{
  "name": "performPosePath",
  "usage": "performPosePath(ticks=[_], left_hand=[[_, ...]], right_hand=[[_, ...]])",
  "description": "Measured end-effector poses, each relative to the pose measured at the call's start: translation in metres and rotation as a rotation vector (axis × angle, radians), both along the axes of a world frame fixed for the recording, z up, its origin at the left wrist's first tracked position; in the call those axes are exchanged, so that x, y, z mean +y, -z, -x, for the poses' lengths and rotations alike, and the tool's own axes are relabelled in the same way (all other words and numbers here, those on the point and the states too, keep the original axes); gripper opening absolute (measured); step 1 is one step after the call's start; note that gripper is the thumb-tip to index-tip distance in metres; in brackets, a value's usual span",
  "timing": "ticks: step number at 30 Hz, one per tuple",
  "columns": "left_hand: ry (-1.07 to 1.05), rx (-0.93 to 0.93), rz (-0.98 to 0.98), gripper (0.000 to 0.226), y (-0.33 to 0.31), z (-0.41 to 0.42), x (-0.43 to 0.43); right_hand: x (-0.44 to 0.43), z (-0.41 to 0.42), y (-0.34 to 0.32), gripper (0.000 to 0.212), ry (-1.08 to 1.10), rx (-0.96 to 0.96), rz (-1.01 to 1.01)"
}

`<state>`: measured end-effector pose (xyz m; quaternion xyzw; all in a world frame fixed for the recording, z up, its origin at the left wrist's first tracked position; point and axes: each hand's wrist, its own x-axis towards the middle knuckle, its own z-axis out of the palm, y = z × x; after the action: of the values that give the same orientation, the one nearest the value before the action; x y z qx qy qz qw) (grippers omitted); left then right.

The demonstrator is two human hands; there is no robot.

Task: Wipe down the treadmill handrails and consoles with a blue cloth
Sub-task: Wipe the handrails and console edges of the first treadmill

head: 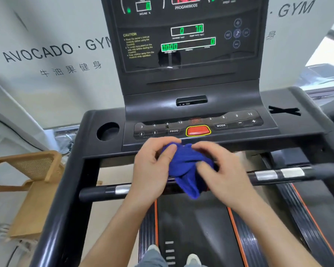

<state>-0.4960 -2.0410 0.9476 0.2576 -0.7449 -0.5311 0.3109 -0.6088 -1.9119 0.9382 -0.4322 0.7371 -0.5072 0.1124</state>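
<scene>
Blue cloth (187, 168) sat bunched between your two hands, just below the button panel (220, 125) and above the front handrail (278, 174). Your left hand (148, 170) curled round its left side, thumb pressed on top. Your right hand (222, 170) pinched the other side, thumb on the folds. A tail hung below both grips. It looked soft, light and floppy, unlikely to slip. Best bet: wad it into one palm, so loose ends stayed off the red button (198, 130).
</scene>
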Motion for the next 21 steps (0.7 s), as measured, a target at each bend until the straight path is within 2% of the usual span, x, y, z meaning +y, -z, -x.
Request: performPosePath(ticks=[1,3,4,6,8,12,15,18,21], left_hand=[[-0.047,-0.120,0.088,0.021,0.014,0.000,-0.008],[-0.028,-0.490,0.349,0.030,0.045,-0.002,-0.019],[0.051,-0.640,0.487,0.034,0.060,-0.002,-0.019],[0.242,-0.812,0.645,0.042,0.082,-0.001,-0.009],[0.297,-0.842,0.690,0.047,0.090,0.003,0.007],[0.257,-0.739,0.846,0.048,0.096,0.027,0.034],[0.305,-0.653,0.891,0.039,0.105,0.035,0.046],[0.306,-0.632,0.937,0.042,0.108,0.017,0.033],[0.228,-0.617,0.895,0.044,0.107,-0.009,0.017]], right_hand=[[-0.001,-0.004,0.015,0.023,-0.050,0.173,-0.200],[-0.002,-0.018,0.054,0.032,-0.075,0.406,-0.544],[-0.001,-0.025,0.073,0.039,-0.058,0.455,-0.634],[0.004,-0.032,0.097,0.043,0.006,0.501,-0.623],[0.011,-0.030,0.106,0.038,0.073,0.561,-0.545],[0.039,-0.019,0.108,0.040,0.183,0.540,-0.391],[0.053,-0.011,0.112,0.036,0.231,0.467,-0.271],[0.047,-0.024,0.119,0.018,0.249,0.394,-0.193],[0.027,-0.043,0.121,0.014,0.178,0.291,-0.158]])
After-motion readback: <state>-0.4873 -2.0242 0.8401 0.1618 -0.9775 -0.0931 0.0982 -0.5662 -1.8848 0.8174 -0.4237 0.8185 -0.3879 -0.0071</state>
